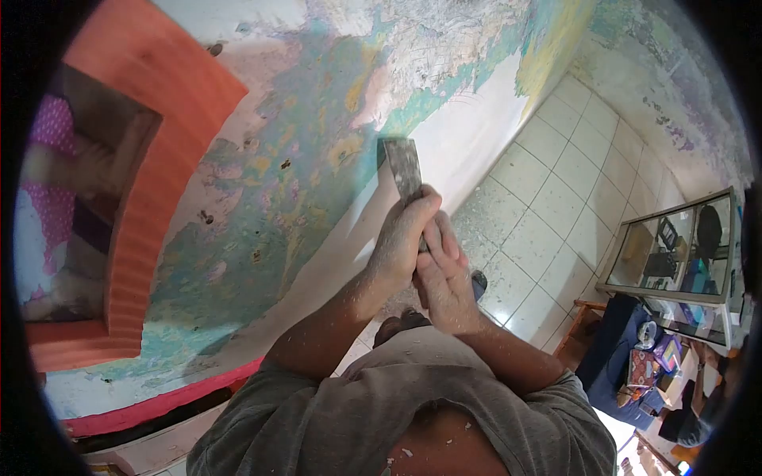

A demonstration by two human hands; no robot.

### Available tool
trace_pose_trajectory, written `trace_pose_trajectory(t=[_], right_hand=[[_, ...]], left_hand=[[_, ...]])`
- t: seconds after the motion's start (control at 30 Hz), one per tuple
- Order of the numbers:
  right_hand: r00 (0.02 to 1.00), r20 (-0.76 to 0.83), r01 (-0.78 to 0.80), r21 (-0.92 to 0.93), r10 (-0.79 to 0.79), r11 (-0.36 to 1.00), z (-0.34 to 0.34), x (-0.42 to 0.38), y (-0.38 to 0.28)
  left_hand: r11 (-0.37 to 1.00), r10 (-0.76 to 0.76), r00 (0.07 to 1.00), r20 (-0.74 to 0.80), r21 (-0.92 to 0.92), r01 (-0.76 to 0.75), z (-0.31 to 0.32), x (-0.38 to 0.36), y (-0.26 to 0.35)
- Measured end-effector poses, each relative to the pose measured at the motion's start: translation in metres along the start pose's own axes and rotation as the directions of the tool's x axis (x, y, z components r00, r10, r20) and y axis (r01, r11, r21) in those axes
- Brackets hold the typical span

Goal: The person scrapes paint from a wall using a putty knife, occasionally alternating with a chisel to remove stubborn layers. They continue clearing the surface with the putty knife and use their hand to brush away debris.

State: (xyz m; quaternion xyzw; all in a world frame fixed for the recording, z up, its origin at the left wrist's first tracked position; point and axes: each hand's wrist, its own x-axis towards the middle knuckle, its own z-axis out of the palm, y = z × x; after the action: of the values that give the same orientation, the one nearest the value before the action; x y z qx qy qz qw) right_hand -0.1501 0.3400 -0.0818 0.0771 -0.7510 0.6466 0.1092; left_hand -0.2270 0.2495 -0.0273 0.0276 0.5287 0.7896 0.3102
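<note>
A wide-bladed scraper [403,165] with a dusty metal blade meets the wall [278,166] at its upper edge. That wall is patchy with green, pink and white peeling paint, and a smooth white band runs below. My left hand [403,238] is closed around the scraper near the base of the blade, thumb pointing along it. My right hand [448,285] is closed just behind, against the left hand at the handle end. The handle is mostly hidden by the fingers. Pale dust covers both hands and forearms.
An orange-framed opening [135,246] is in the wall on the left. White floor tiles [548,210] hold scattered flakes. To the right stand a glass display case [675,254] and a dark blue piece with boxes on it [611,357]. Another person's arm [698,381] shows at far right.
</note>
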Motion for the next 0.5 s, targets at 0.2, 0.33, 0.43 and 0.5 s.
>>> trace_pose_trajectory(t=[0.2,0.33,0.43,0.5], right_hand=[[0.991,-0.085,0.087,-0.174,-0.103,0.981,0.012,0.033,-0.006],[0.996,-0.065,-0.052,0.109,0.059,0.993,0.003,0.015,-0.027],[0.974,-0.084,0.191,-0.19,-0.209,0.963,0.004,0.015,-0.004],[0.945,-0.063,0.28,-0.346,-0.32,0.895,0.005,0.02,0.002]], left_hand=[[1.0,0.005,0.999,-0.047,0.012,-0.005,-0.002,0.016,0.032],[0.999,-0.037,0.999,0.021,0.014,0.037,0.01,0.005,0.024],[0.998,-0.061,0.997,0.048,0.014,0.06,0.002,-0.005,0.012],[0.999,-0.039,0.986,-0.16,-0.011,0.038,0.006,0.008,0.026]])
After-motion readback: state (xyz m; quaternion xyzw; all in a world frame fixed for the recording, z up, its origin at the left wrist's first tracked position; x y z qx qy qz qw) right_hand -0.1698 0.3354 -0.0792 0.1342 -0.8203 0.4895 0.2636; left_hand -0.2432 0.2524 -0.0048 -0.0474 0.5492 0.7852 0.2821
